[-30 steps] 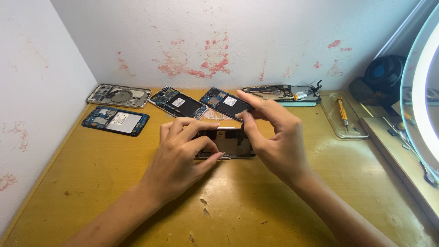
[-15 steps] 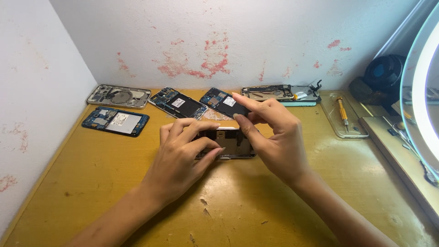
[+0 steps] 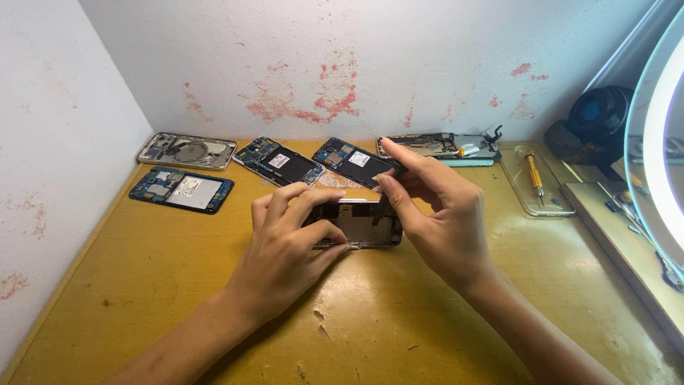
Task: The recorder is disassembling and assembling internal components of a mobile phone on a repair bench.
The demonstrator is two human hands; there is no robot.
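A: Item one, central?

B: An opened dark smartphone with its back removed [image 3: 360, 224], which lay flat on the worn yellow wooden tabletop [image 3: 399, 314], in the middle, near the front of the row of other phones. The left hand [image 3: 285, 249] gripped its left end, fingers curled over the top edge and thumb pressed along the near edge. The right hand [image 3: 438, 214] was at its right end, thumb and forefinger pinched together on a small dark part [image 3: 396, 170] held just above the phone; what the part was could not be told.

A: Behind it?

B: Five stripped handsets in all. Two dark ones with exposed circuit boards lay side by side, angled [image 3: 279, 160] [image 3: 355, 162]. A silver-framed one [image 3: 187, 150] sat at the far left by the wall, a blue-framed one [image 3: 181, 190] just in front of it. A fifth, with loose parts, rested on a teal base [image 3: 445, 147] at the back right.

A: Right side?

B: A clear plastic tray [image 3: 548, 203] that held a yellow-handled screwdriver [image 3: 532, 168]; beyond it a black round fan [image 3: 597, 114]; at the frame edge a lit ring lamp [image 3: 659, 142].

A: Room?

B: White plaster walls [image 3: 214, 64] that met in a corner, blotched with red stains; tabletop scratched and chipped near the front.
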